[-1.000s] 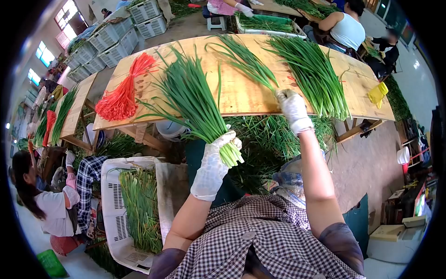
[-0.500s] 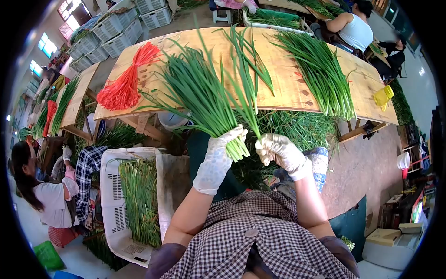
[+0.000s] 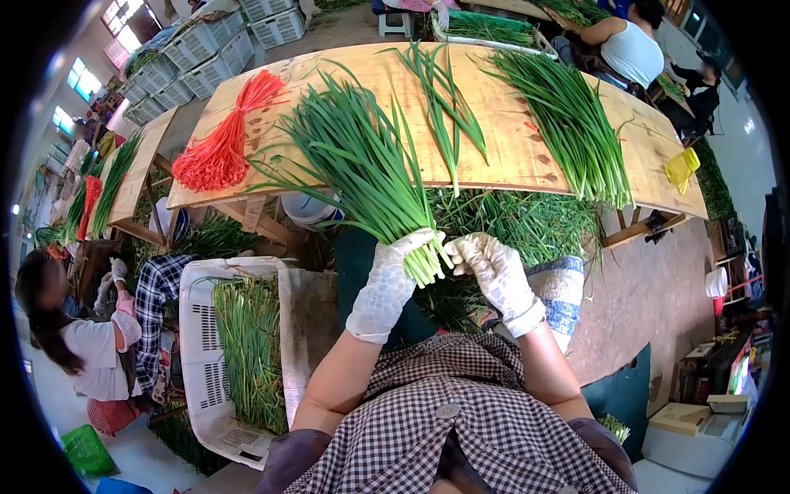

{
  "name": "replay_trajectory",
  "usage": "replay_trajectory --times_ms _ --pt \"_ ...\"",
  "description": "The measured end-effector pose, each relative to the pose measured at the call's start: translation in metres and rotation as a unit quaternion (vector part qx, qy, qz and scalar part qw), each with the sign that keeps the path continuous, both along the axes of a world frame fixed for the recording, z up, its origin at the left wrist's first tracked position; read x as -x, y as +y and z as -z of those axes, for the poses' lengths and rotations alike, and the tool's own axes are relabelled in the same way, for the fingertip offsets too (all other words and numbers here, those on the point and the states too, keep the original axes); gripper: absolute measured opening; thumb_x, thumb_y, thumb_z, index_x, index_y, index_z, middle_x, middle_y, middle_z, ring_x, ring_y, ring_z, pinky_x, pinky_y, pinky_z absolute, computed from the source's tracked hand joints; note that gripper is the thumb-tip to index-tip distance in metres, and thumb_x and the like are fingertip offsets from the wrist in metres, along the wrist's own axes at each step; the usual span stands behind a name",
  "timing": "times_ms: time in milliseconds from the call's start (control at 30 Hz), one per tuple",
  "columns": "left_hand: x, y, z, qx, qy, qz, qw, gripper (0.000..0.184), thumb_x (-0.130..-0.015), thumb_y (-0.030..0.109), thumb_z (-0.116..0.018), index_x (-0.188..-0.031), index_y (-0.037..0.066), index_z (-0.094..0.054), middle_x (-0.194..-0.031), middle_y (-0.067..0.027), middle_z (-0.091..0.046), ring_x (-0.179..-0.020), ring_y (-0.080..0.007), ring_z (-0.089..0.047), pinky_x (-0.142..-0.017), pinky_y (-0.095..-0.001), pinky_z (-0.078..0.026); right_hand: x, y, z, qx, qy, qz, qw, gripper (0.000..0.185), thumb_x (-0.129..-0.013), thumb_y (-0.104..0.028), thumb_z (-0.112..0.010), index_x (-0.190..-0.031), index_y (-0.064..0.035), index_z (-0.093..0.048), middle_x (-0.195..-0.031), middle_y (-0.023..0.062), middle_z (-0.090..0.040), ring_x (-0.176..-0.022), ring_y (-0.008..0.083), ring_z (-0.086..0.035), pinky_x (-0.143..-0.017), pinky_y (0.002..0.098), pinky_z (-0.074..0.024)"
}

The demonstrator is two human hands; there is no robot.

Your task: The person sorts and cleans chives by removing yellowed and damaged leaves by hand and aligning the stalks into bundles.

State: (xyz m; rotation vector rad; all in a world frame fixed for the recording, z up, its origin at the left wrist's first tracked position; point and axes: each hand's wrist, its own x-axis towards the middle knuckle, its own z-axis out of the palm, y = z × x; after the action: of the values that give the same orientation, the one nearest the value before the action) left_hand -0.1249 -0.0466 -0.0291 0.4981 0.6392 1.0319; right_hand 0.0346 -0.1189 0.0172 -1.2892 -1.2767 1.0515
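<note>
My left hand [image 3: 395, 276], in a whitish glove, is closed around a thick bunch of garlic chives [image 3: 362, 165]. The leaves fan out over the table, and the pale cut ends stick out below my fingers. Close beside those ends, my right hand [image 3: 496, 267], also gloved, has its fingers pinched together at the bunch's right edge. Whatever is between its fingertips is too small to make out. A few loose chives [image 3: 444, 123] lie on the wooden table [image 3: 510, 160] beyond my hands, their ends over the near edge.
Red ties [image 3: 222, 156] lie on the table's left, a larger pile of chives [image 3: 568, 132] on its right near a yellow object [image 3: 680, 169]. A white crate [image 3: 197, 346] of chives stands at lower left. Loose greens [image 3: 518, 222] lie below the table. Other people sit at left and upper right.
The thin chive stalks that my right hand held apart no longer show separately from the bunch. That hand has moved slightly, its fingertips now at the bunch's cut ends.
</note>
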Motion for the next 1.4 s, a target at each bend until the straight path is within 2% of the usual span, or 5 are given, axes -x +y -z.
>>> replay_trajectory --times_ms 433,500,1067,1133,1400 --pt "0.013 0.003 0.001 -0.05 -0.093 0.045 0.993 0.045 -0.079 0.001 -0.061 -0.122 0.001 -0.05 -0.109 -0.0117 -0.057 -0.09 -0.0238 -0.059 -0.075 -0.038 -0.052 0.003 0.031 -0.013 0.02 0.163 -0.02 0.986 0.02 -0.09 -0.02 -0.063 -0.086 -0.0017 -0.068 -0.074 0.0066 -0.067 -0.063 0.0113 -0.062 -0.059 0.0252 -0.051" --pt "0.012 0.002 -0.002 -0.053 -0.122 0.039 0.99 0.042 -0.079 0.001 -0.061 -0.12 -0.001 -0.052 -0.103 -0.0115 -0.059 -0.085 -0.0223 -0.059 -0.075 -0.0368 -0.051 0.0 0.056 -0.037 0.015 -0.494 0.204 0.845 0.039 -0.087 -0.043 -0.062 -0.077 -0.0062 -0.07 -0.061 0.014 -0.064 -0.059 0.0237 -0.065 -0.057 0.0318 -0.0515" --pt "-0.004 0.008 -0.015 0.011 0.117 -0.084 0.99 0.025 -0.076 0.001 -0.07 -0.099 -0.005 -0.064 -0.091 -0.0124 -0.067 -0.076 -0.0212 -0.066 -0.065 -0.0331 -0.056 -0.006 0.005 0.003 -0.022 -0.235 -0.002 0.972 0.025 -0.078 -0.02 -0.076 -0.095 -0.0025 -0.07 -0.082 0.0106 -0.069 -0.068 0.0154 -0.064 -0.065 0.0272 -0.051" --pt "-0.004 0.009 -0.011 0.024 0.12 -0.089 0.988 0.023 -0.076 0.0 -0.07 -0.097 -0.005 -0.065 -0.09 -0.0123 -0.067 -0.075 -0.0213 -0.066 -0.064 -0.0325 -0.056 -0.012 0.011 0.01 0.034 -0.019 -0.079 0.996 0.028 -0.082 -0.021 -0.074 -0.099 0.0008 -0.069 -0.085 0.0069 -0.07 -0.072 0.0105 -0.062 -0.066 0.0236 -0.0505" --pt "-0.02 0.019 -0.014 0.077 0.053 -0.166 0.982 0.017 -0.079 0.002 -0.067 -0.094 -0.004 -0.065 -0.086 -0.0111 -0.066 -0.071 -0.021 -0.065 -0.063 -0.032 -0.055 -0.002 0.049 0.011 0.019 0.076 0.07 0.995 0.012 -0.087 -0.008 -0.065 -0.092 0.0015 -0.07 -0.077 0.0047 -0.069 -0.065 0.007 -0.06 -0.06 0.0206 -0.049"
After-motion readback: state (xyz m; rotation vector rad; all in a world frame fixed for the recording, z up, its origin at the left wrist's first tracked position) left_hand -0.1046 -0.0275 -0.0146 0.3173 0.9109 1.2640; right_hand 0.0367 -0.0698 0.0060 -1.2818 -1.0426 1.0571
